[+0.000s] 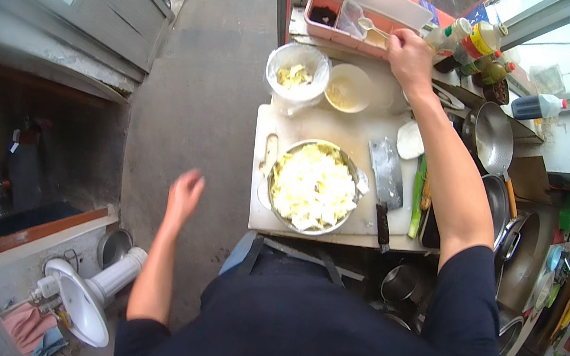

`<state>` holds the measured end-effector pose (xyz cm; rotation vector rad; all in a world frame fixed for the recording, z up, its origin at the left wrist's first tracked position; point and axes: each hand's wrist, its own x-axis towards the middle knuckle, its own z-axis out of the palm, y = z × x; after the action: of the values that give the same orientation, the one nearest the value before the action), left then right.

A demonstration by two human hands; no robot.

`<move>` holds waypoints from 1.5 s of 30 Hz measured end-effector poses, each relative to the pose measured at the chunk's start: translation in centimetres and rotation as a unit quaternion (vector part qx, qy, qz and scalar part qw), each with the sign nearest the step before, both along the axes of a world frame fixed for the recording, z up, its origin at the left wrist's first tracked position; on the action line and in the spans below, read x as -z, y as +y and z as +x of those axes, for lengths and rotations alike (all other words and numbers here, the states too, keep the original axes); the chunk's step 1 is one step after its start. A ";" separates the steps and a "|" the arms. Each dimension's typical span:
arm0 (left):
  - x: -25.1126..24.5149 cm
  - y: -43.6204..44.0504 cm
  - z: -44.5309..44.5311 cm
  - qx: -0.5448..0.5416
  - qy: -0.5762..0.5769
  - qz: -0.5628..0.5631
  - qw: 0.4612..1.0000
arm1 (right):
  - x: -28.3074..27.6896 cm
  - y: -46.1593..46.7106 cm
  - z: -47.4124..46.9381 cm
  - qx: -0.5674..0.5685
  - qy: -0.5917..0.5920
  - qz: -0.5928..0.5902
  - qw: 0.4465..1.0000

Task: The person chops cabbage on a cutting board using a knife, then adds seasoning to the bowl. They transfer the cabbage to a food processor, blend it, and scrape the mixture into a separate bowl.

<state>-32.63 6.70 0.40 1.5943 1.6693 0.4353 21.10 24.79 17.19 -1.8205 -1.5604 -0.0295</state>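
My right hand [411, 60] grips the handle of a small white spoon [367, 24] over a pink seasoning box [342, 37] with a raised clear lid. My left hand [186, 192] hangs over the floor away from the counter, with nothing visible in it. A metal pot [271, 198] full of chopped pale yellow-and-white food [315, 183] stands on a white cutting board [255, 212]. Right of it lies a cleaver [387, 172], its dark handle towards me. A bag-lined white tub [272, 82] and a bowl [360, 80] with pale contents stand beyond the board.
Seasoning bottles [477, 43] line the window ledge at the upper right. A green vegetable stalk [417, 200] and a white round piece [410, 140] lie beside the cleaver. Pans [490, 136] crowd the right side. A white washbasin [82, 308] is at the lower left.
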 end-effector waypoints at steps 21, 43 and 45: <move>2.7 -23.7 -11.8 -0.153 0.047 -0.312 0.937 | 1.7 7.9 -0.8 0.086 0.402 -0.266 0.872; 4.5 -24.1 -11.9 -0.109 0.039 -0.289 0.950 | 1.5 3.6 -0.1 0.064 0.609 -0.099 0.785; 4.2 -23.5 -12.1 -0.067 0.075 -0.269 0.958 | 0.9 1.5 -0.2 0.029 0.609 -0.117 0.784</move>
<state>-44.69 -16.85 -3.78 1.1349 1.8190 -0.0828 20.93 26.32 16.30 -1.4582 -0.5500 1.1327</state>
